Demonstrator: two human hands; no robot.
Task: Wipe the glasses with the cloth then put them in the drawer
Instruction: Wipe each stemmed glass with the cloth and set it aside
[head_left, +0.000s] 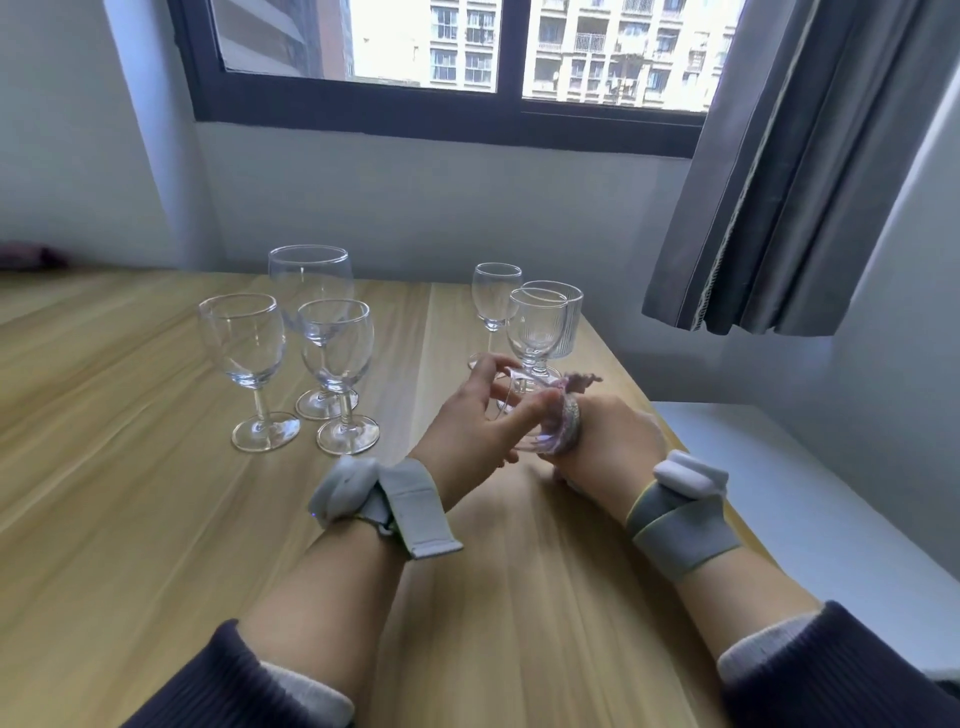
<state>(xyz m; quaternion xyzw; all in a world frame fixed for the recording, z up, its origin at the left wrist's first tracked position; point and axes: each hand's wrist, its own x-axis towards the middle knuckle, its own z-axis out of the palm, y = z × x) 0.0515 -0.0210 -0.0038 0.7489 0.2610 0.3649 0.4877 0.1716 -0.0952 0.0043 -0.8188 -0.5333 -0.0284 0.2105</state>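
My left hand (475, 415) holds a small clear glass (522, 410) tipped on its side above the wooden table (156, 493), fingers curled round its bowl. My right hand (608, 441) grips a pale purple cloth (569, 410) pushed into the glass's mouth. Three stemmed wine glasses stand at the left: a large one (310, 286) at the back, one (244, 343) at front left, one (337, 348) beside it. At the right stand a slim stemmed glass (495, 296), a ribbed goblet (535, 325) and a ribbed tumbler (563, 317). No drawer is in view.
A white ledge (805, 493) runs lower along the table's right edge. A grey curtain (789, 182) hangs at the upper right beside the window (457, 62). A dark object (31, 257) lies at the table's far left edge.
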